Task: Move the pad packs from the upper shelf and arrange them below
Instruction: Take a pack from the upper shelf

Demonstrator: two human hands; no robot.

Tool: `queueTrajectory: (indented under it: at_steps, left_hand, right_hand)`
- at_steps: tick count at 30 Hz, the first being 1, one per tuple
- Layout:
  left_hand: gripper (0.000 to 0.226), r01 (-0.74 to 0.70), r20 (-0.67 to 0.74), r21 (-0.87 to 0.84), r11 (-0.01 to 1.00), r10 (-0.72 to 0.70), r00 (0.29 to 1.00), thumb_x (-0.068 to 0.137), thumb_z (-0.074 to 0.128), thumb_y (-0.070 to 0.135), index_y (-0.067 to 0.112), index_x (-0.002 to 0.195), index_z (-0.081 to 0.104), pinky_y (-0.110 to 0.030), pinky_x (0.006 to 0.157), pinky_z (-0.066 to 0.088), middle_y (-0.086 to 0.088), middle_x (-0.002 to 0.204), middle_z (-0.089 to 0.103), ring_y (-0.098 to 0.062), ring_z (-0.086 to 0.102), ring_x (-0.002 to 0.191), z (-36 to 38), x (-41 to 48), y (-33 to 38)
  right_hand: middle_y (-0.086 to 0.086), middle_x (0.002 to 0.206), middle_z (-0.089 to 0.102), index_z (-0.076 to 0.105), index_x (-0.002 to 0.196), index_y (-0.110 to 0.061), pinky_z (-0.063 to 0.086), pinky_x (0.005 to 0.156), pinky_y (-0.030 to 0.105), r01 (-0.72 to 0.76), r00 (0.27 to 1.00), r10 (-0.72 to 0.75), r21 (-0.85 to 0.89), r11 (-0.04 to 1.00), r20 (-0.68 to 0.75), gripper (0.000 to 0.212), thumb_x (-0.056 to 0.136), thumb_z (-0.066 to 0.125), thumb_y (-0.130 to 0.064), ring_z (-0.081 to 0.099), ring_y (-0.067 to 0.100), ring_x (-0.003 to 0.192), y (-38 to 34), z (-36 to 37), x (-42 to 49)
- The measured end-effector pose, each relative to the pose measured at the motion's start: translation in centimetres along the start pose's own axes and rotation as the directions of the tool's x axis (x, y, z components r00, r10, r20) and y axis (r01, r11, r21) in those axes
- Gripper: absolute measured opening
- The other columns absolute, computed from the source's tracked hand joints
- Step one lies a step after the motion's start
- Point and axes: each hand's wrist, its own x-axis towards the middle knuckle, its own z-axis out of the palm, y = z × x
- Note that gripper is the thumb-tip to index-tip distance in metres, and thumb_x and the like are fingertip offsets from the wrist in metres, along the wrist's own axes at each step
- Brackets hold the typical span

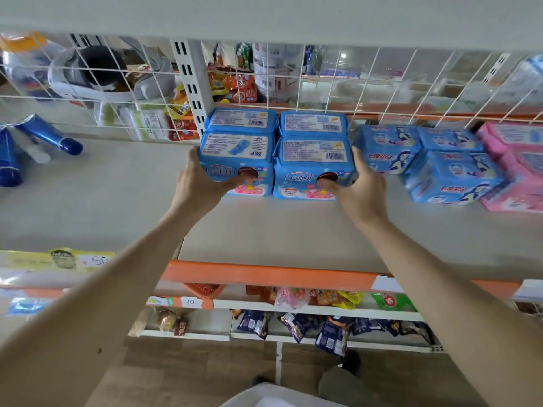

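Both bare arms reach over snack packets [296, 324] on the lower racks. On the white shelf [264, 236], left hand [199, 183] and right hand [361, 183] squeeze four blue pad packs [311, 160] from either side, fingers curled round the front pair. Pink packs [517, 171] lie to the right, with a wire grid [323, 77] behind.

Four blue pad packs [241, 148] in a tight two-by-two block on the shelf [117, 201], upright and touching: near left pack [235, 168], near right pack [305, 174] (barcoded labels facing up), far pair [242, 120] right behind.
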Motion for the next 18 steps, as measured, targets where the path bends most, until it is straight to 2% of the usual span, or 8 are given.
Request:
queueTrajectory:
  at_steps: [3, 6, 11, 15, 18]
  left_hand:
    - [0.096, 0.030, -0.080, -0.019, 0.999, -0.032, 0.996, 0.062, 0.088, 0.057, 0.024, 0.136, 0.035, -0.035, 0.081, 0.053, 0.006, 0.118, 0.060, -0.016, 0.060, 0.104, 1.5, -0.9, 0.5]
    - [0.093, 0.067, -0.153, 0.013, 0.998, -0.064, 0.986, 0.058, 0.088, 0.062, 0.019, 0.125, 0.040, -0.032, 0.074, 0.051, 0.006, 0.109, 0.058, -0.017, 0.059, 0.097, 2.2, -0.4, 1.2]
    - [0.090, 0.085, -0.185, 0.044, 0.995, -0.075, 0.980, 0.055, 0.087, 0.065, 0.018, 0.114, 0.040, -0.038, 0.075, 0.053, 0.000, 0.109, 0.061, -0.025, 0.060, 0.099, 2.7, 0.5, 1.2]
    - [0.088, 0.092, -0.177, 0.041, 0.995, -0.083, 0.981, 0.060, 0.087, 0.060, 0.015, 0.118, 0.039, -0.037, 0.072, 0.048, -0.003, 0.112, 0.062, -0.028, 0.060, 0.102, 3.0, 0.2, 1.4]
    - [0.090, 0.079, -0.129, 0.026, 0.997, -0.075, 0.989, 0.062, 0.086, 0.061, 0.016, 0.122, 0.036, -0.037, 0.074, 0.048, -0.001, 0.112, 0.057, -0.028, 0.059, 0.104, 2.5, -0.2, 1.3]
  right_hand:
    - [0.002, 0.133, 0.064, 0.035, 0.151, -0.012, 0.046, 0.096, 0.030, -0.038, 0.999, 0.038, -0.036, 0.999, -0.003, 0.105, 0.067, 0.089, -0.044, 0.062, 0.019, 0.113, -0.8, 1.2, -0.4]
    - [0.006, 0.141, 0.057, 0.038, 0.151, -0.014, 0.046, 0.098, 0.039, -0.033, 0.998, 0.026, -0.119, 0.992, -0.063, 0.101, 0.069, 0.085, -0.048, 0.058, 0.028, 0.123, -1.4, 2.3, -0.3]
    - [0.007, 0.133, 0.064, 0.045, 0.148, -0.019, 0.052, 0.085, 0.045, -0.037, 0.993, 0.013, -0.198, 0.980, -0.120, 0.092, 0.071, 0.080, -0.057, 0.063, 0.033, 0.112, -1.3, 3.1, 0.1]
    - [0.006, 0.141, 0.058, 0.041, 0.150, -0.021, 0.053, 0.080, 0.043, -0.012, 0.997, -0.011, -0.284, 0.959, -0.083, 0.094, 0.074, 0.070, -0.068, 0.064, 0.034, 0.111, -1.3, 2.8, -0.1]
    - [0.003, 0.151, 0.047, 0.032, 0.154, -0.026, 0.049, 0.090, 0.045, -0.061, 0.998, 0.059, -0.320, 0.945, -0.015, 0.097, 0.075, 0.070, -0.067, 0.054, 0.034, 0.125, -1.7, 2.2, -0.1]
